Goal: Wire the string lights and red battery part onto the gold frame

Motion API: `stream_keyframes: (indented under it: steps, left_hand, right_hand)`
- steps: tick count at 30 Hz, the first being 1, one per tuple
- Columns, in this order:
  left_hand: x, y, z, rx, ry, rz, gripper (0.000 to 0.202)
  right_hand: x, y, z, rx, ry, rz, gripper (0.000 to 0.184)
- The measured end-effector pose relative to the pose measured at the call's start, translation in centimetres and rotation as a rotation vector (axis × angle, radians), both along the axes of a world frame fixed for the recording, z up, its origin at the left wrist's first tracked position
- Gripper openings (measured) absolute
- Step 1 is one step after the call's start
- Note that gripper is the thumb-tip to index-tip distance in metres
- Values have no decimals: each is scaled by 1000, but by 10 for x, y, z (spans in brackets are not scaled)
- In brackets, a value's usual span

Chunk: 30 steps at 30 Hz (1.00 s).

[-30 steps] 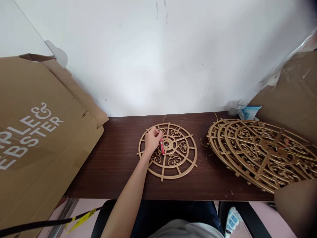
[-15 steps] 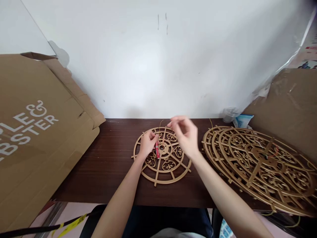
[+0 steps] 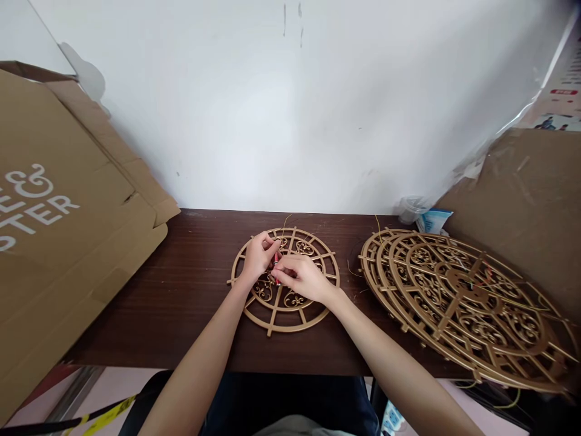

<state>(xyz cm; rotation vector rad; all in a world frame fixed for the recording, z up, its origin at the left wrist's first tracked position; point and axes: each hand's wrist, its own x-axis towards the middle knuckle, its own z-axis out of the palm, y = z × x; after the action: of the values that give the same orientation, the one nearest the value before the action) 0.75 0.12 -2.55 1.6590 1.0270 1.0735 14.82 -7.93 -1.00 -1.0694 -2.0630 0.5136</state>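
Observation:
A round gold openwork frame (image 3: pixel 273 319) with scrolled ornaments lies flat on the dark table. Over its middle, my left hand (image 3: pixel 258 255) is closed, thumb and fingers pinched on a small red stick-like thing (image 3: pixel 276 259) that points down. From the right, my right hand (image 3: pixel 302 275) reaches across the frame, its fingertips pinched together against the lower part of the red thing. Whatever fine piece lies between those right fingertips is hidden. A thin yellow wire (image 3: pixel 285 224) rises behind my left hand at the frame's far edge.
Several similar gold frames (image 3: pixel 447 325) are stacked at the right, overhanging the front edge. A clear plastic cup (image 3: pixel 411 209) and a blue-white packet (image 3: pixel 434 220) stand behind them. An opened cardboard box (image 3: pixel 91 260) leans in from the left. A white wall (image 3: pixel 254 121) closes off the back.
My right hand has come down and left from above the frame to meet the left at the red thing. The left keeps its pinch. The whole view has shifted slightly.

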Motion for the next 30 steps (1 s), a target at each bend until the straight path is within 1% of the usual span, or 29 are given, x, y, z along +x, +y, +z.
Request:
stream_keyframes:
  steps: [5, 8, 10, 13, 16, 19, 23, 25, 27, 30]
  left_hand:
    - [-1, -1, 1, 3, -5, -11, 31]
    - [0, -1, 2, -17, -19, -7, 32]
    - [0, -1, 2, -47, -22, 9, 32]
    - [1, -2, 2, -71, -8, 24, 30]
    - [1, -3, 3, -69, 3, 11, 29]
    - [0, -2, 1, -69, 11, -2, 29]
    - [0, 0, -2, -61, 4, -14, 29]
    - [0, 0, -1, -66, -12, -12, 29]
    - [0, -1, 1, -76, -25, -6, 29]
    - [1, -4, 6, -78, -41, -6, 29]
  right_hand:
    - [1, 1, -4, 21, 28, -9, 31]
    - [5, 3, -3, 43, 61, -47, 31]
    - [8, 4, -1, 71, 116, -87, 34]
    - [12, 4, 3, 104, 235, -165, 48]
    - [17, 6, 5, 83, 318, -271, 60]
    - [21, 8, 4, 38, 333, -335, 61]
    - [26, 10, 2, 27, 327, -350, 60]
    - [27, 11, 3, 35, 283, -356, 57]
    - [27, 10, 5, 38, 177, -348, 48]
    - [24, 9, 6, 40, 9, -337, 23]
